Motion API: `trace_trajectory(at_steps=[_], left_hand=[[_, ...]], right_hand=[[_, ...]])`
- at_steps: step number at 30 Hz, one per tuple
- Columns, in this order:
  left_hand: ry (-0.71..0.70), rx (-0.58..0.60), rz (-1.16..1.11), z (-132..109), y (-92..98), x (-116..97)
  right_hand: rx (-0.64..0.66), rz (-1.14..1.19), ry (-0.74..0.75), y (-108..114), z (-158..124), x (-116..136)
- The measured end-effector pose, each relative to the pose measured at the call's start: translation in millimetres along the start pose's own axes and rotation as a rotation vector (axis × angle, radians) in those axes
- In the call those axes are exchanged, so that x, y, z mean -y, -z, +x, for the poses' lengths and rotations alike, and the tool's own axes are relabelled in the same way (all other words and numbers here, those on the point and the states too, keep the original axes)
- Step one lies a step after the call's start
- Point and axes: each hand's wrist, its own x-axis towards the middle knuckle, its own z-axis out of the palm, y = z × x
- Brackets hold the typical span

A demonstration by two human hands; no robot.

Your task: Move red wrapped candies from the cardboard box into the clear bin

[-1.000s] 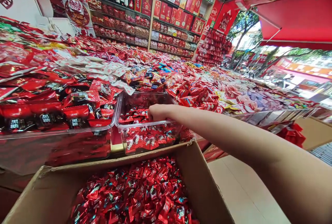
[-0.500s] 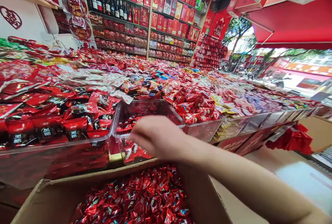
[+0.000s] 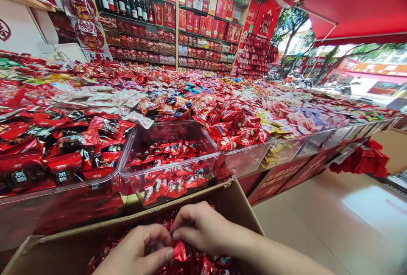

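Note:
Both my hands are down in an open cardboard box (image 3: pixel 235 207) full of red foil-wrapped candies (image 3: pixel 203 264). My left hand (image 3: pixel 136 253) and my right hand (image 3: pixel 199 228) meet knuckle to knuckle, fingers curled into the pile. A red wrapper (image 3: pixel 179 251) shows between their fingertips. Just beyond the box stands a clear plastic bin (image 3: pixel 171 169), partly filled with the same red candies.
Left of that bin, a larger clear bin (image 3: pixel 63 190) is heaped with red packets. The long display counter (image 3: pixel 241 109) carries mounds of wrapped sweets. Shelves (image 3: pixel 178 24) of red boxes and bottles line the back wall. Tiled floor (image 3: pixel 321 224) lies to the right.
My right hand has drawn back from the clear bin and dropped into the cardboard box. My left hand has come into view beside it, both now closing on candies.

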Motion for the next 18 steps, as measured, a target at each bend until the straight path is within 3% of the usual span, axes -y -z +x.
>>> trace_trajectory(at_steps=[4,6,10,14,18], left_hand=[[0.008,0.063,-0.294,3.3,3.8,0.7],[0.032,0.097,-0.436,5.3,-4.0,4.6],[0.077,0.017,-0.552,6.3,-20.3,7.8],[0.068,-0.036,-0.639,1.7,-21.8,0.3],[-0.01,-0.121,-0.578,-2.5,-14.5,-12.2]], right_hand=[[-0.018,0.511,-0.179,0.6,5.6,2.3],[-0.011,0.588,-0.197,1.2,6.8,1.1],[-0.002,0.508,-0.159,2.6,2.2,2.0],[0.075,0.312,0.028,2.4,-5.5,6.1],[-0.049,0.271,0.081,3.1,-6.4,9.2]])
